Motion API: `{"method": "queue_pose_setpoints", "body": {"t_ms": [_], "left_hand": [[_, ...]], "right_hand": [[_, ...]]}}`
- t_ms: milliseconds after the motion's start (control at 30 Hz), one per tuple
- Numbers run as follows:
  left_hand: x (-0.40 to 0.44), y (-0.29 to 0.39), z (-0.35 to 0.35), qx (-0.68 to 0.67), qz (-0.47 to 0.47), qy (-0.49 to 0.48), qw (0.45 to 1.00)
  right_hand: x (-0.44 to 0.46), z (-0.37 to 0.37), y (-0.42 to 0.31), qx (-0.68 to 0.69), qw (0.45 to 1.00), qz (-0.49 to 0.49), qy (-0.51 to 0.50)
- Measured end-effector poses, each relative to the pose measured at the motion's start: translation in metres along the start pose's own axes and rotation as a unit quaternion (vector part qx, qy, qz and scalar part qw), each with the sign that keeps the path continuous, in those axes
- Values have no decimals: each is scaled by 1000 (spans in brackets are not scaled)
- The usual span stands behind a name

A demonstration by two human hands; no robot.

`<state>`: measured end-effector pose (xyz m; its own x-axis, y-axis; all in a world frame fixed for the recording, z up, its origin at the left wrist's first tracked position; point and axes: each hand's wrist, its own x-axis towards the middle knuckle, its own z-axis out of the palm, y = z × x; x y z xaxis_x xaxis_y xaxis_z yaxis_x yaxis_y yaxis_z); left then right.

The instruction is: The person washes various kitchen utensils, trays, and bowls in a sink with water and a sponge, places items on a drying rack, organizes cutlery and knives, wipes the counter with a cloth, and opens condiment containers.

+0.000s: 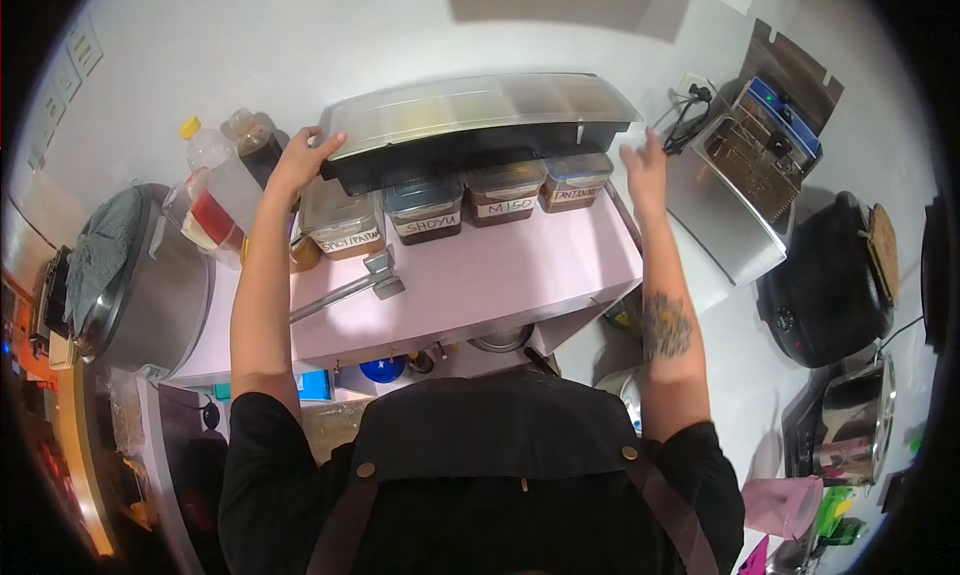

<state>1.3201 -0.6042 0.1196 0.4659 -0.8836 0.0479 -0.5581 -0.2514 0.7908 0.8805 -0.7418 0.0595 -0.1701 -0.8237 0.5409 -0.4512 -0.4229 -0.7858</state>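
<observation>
My left hand (303, 160) grips the left end of a long black condiment tray (480, 143) with a clear lid, its thumb on the lid's edge. Through the lid, pale yellow and brownish contents show dimly. Just off the tray's right end is my right hand (645, 165), its fingers apart and holding nothing that I can see. Below the tray stand lidded tubs labelled by hand: the spicy one (343, 220), the shoyu tub (424, 210), the miso tub (505, 193) and the tantan tub (576, 185). A metal mallet-like tool (380, 273) lies before them on the pink shelf (490, 275).
Left of the tubs are a yellow-capped bottle (208, 147), a red-filled squeeze bottle (212, 218) and a big steel cooker (165, 285) with a grey towel. To the right stand a steel fryer-like appliance (740, 190) and a black cooker (828, 280). Bowls sit under the shelf.
</observation>
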Motion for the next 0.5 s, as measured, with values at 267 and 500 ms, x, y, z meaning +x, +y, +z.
{"method": "queue_pose_setpoints", "body": {"t_ms": [267,500], "left_hand": [[19,3,-1,146,30,41,988],[-1,41,-13,97,0,21,995]], "right_hand": [[80,30,-1,-37,996,55,-54],[108,23,-38,1,998,55,-30]]}}
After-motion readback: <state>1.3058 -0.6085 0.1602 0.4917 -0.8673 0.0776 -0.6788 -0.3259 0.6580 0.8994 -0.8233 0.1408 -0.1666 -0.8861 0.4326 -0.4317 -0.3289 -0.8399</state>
